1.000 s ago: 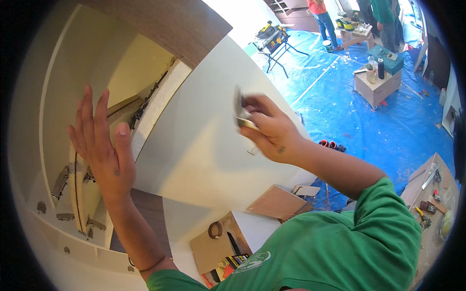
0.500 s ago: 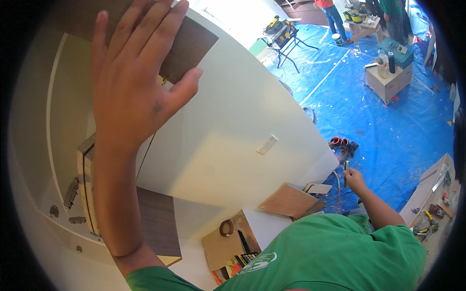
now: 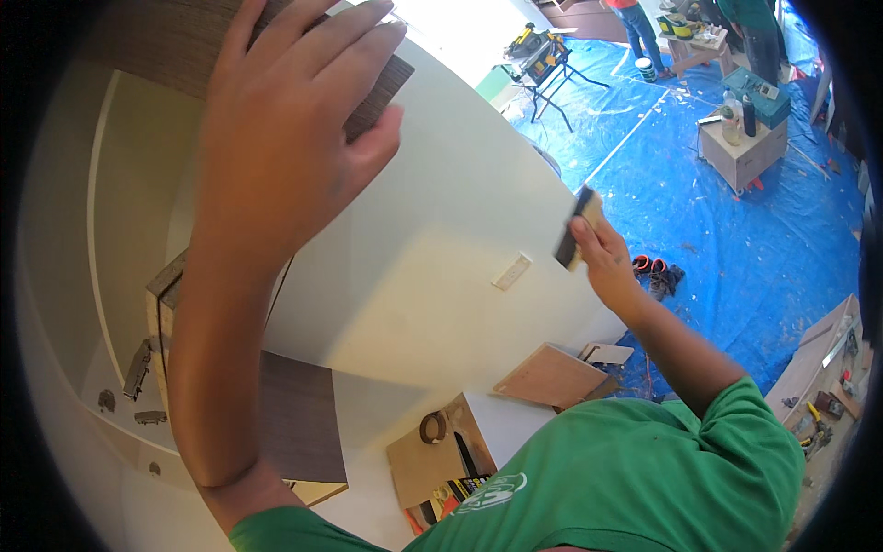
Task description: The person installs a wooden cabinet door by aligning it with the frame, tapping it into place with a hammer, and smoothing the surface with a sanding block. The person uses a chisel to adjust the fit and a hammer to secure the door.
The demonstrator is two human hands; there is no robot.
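My left hand (image 3: 285,138) is raised at the upper left, its fingers spread over a dark wood-grain panel (image 3: 382,92) and holding nothing. Whether the palm presses on the panel is hidden behind the hand. In my right hand (image 3: 607,262), lifted near the right edge of the white panel (image 3: 441,184), is a small flat block (image 3: 578,228), dark on one face and pale tan on the other. Thumb and fingers close around its lower part. Below my left wrist, an open cabinet (image 3: 138,230) shows metal hinges (image 3: 138,370) inside.
A wooden box (image 3: 428,465) with a tape roll (image 3: 432,427) stands below, beside leaning boards (image 3: 552,375). Blue sheeting (image 3: 681,221) covers the floor, with boots (image 3: 658,276), a toolbox (image 3: 759,97) on a crate and a table saw (image 3: 538,64). Two people (image 3: 635,32) stand far off.
My right hand has risen with the block from low beside my body to the white panel's edge. My left hand has shifted slightly right, its fingers bending a little.
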